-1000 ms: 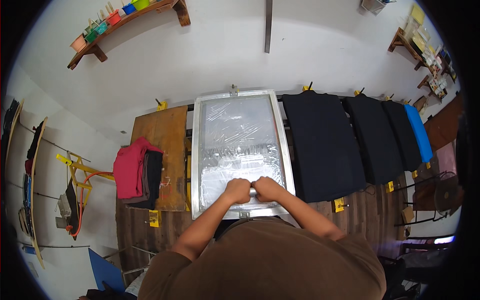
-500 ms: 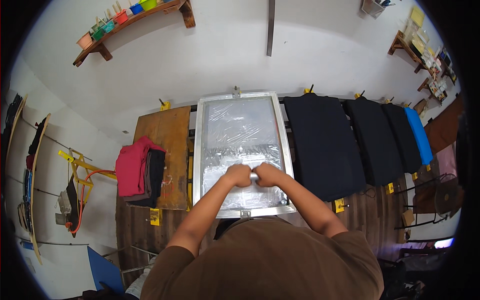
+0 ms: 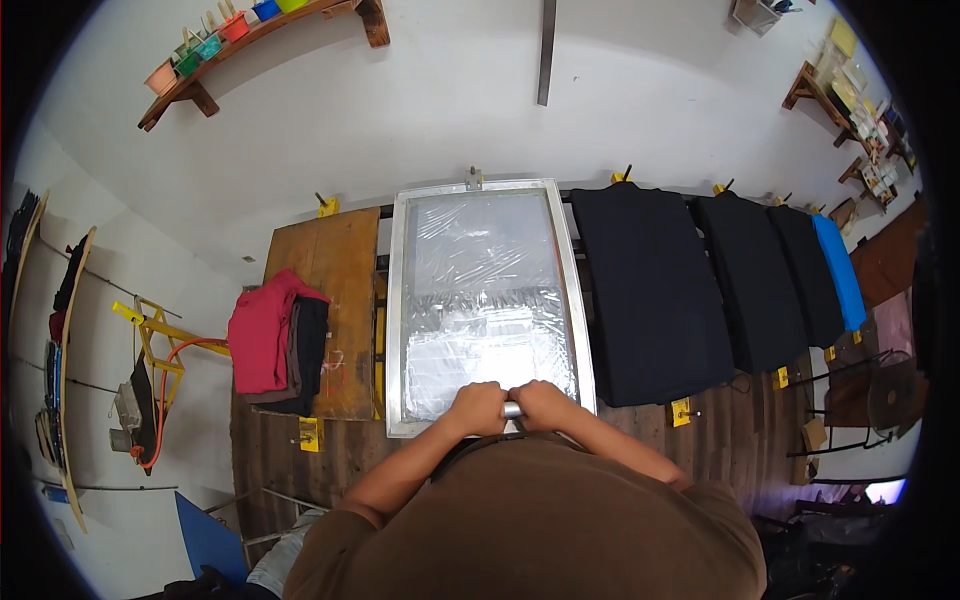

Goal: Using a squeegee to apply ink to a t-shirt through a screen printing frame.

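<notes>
A silver-framed printing screen (image 3: 397,300) lies straight in front of me, with shiny, wrinkled clear film (image 3: 480,245) across its surface. At its near edge, close to my body, both fists grip a squeegee whose silver handle (image 3: 513,410) shows between them. My left hand (image 3: 477,408) is closed round the handle's left part. Beside it, my right hand (image 3: 543,406) is wrapped round the right part. The squeegee's lower edge is hidden beneath my hands.
Left of the screen, folded red and dark shirts (image 3: 262,340) rest on a wooden board (image 3: 345,260). Black shirts (image 3: 652,290) cover boards to the right, with a blue one (image 3: 838,270) farther along. Paint pots (image 3: 235,26) stand on a wall shelf (image 3: 250,60).
Both hands have pulled the squeegee toward my body, from the lower middle of the screen to its near edge. My elbows have drawn back; the grip is the same.
</notes>
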`<state>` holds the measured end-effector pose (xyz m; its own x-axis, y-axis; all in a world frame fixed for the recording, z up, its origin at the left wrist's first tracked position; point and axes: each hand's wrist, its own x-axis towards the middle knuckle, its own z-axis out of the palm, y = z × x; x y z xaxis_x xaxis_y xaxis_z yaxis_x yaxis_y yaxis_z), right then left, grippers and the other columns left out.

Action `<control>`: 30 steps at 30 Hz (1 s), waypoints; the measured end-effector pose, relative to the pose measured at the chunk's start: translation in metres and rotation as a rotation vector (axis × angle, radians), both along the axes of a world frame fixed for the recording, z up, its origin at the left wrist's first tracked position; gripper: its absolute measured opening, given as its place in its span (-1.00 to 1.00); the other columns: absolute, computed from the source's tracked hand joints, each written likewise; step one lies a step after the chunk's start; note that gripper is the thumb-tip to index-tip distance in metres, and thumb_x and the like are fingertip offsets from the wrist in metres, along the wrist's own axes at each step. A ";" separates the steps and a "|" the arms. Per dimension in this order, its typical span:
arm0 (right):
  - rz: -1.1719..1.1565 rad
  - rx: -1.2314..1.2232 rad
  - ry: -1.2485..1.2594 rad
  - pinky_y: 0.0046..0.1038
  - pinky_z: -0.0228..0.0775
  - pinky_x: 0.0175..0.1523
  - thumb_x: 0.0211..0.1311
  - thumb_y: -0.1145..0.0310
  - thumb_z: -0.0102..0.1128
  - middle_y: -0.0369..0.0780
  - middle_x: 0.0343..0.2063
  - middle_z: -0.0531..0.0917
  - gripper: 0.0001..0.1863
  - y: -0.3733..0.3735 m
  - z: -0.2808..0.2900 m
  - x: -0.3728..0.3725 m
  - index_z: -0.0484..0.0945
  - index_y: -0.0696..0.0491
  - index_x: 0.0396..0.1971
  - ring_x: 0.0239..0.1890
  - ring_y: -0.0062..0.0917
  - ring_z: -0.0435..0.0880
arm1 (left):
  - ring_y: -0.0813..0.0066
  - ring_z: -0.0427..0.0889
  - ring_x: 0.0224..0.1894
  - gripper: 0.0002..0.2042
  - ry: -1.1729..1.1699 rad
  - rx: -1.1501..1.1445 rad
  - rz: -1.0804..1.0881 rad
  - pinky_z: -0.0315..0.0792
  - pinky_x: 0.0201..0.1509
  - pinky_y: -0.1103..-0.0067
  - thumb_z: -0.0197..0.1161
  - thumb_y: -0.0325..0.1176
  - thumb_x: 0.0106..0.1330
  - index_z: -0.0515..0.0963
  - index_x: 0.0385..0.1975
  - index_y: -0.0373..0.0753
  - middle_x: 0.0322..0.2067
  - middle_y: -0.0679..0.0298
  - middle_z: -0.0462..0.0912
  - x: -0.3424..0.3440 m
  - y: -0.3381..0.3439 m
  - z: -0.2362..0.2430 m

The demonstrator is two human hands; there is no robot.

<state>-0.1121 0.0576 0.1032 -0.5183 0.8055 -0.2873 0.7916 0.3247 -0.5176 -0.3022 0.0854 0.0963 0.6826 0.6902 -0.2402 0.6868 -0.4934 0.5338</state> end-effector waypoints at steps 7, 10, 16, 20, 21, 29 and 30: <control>-0.096 0.257 -0.027 -0.10 0.58 -0.12 -0.14 0.43 0.27 0.02 -0.36 0.72 -0.66 0.095 0.003 0.016 0.70 0.05 -0.24 -0.25 -0.05 0.71 | -0.03 0.70 -0.22 -0.80 -0.080 0.219 0.141 0.58 -0.13 0.20 0.29 -0.32 -0.03 0.69 -0.37 -0.18 -0.36 0.05 0.69 0.022 0.090 0.003; -0.077 0.277 -0.039 -0.10 0.58 -0.14 -0.17 0.43 0.29 0.02 -0.41 0.72 -0.68 0.116 -0.006 0.019 0.70 0.07 -0.28 -0.29 -0.06 0.72 | -0.03 0.71 -0.22 -0.75 0.014 0.208 0.159 0.60 -0.12 0.22 0.30 -0.34 -0.04 0.71 -0.30 -0.16 -0.34 0.06 0.71 0.033 0.108 -0.001; -0.010 0.223 -0.067 -0.12 0.59 -0.14 -0.21 0.40 0.30 0.04 -0.44 0.71 -0.64 0.098 -0.006 0.016 0.69 0.13 -0.28 -0.33 -0.03 0.71 | -0.01 0.73 -0.23 -0.72 0.123 0.107 0.057 0.61 -0.11 0.21 0.31 -0.35 -0.08 0.73 -0.29 -0.15 -0.34 0.04 0.74 0.027 0.095 -0.001; 0.010 0.187 -0.039 -0.10 0.58 -0.16 -0.17 0.42 0.28 0.05 -0.48 0.69 -0.70 0.058 -0.013 0.009 0.68 0.15 -0.32 -0.35 -0.04 0.71 | -0.07 0.70 -0.30 -0.75 0.048 0.074 0.016 0.58 -0.17 0.18 0.27 -0.39 -0.10 0.72 -0.36 -0.17 -0.42 -0.02 0.71 0.016 0.059 -0.003; -0.003 0.177 -0.024 -0.10 0.57 -0.16 -0.15 0.42 0.26 0.05 -0.48 0.69 -0.70 0.045 -0.013 0.009 0.68 0.15 -0.31 -0.35 -0.04 0.71 | -0.07 0.70 -0.30 -0.75 0.036 0.057 0.014 0.58 -0.17 0.18 0.26 -0.38 -0.10 0.72 -0.36 -0.18 -0.42 -0.04 0.70 0.015 0.047 0.002; -0.009 0.025 0.007 -0.13 0.56 -0.09 -0.12 0.34 0.31 0.04 -0.43 0.72 -0.58 0.022 -0.014 0.012 0.69 0.11 -0.15 -0.30 -0.03 0.71 | 0.01 0.72 -0.23 -0.72 0.142 -0.161 -0.053 0.57 -0.12 0.20 0.29 -0.26 -0.05 0.73 -0.30 -0.12 -0.33 0.05 0.74 0.011 0.034 0.001; -0.009 -0.054 0.020 -0.14 0.55 -0.06 -0.14 0.30 0.35 0.05 -0.39 0.72 -0.56 0.035 -0.011 0.016 0.70 0.13 -0.16 -0.26 -0.03 0.71 | 0.02 0.73 -0.23 -0.71 0.173 -0.170 -0.091 0.58 -0.12 0.21 0.30 -0.23 -0.06 0.73 -0.29 -0.09 -0.35 0.08 0.75 0.013 0.044 0.005</control>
<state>-0.0965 0.0927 0.0926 -0.5174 0.7937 -0.3199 0.7836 0.2892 -0.5499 -0.2891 0.1298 0.1009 0.6785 0.5677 -0.4662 0.7321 -0.4705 0.4926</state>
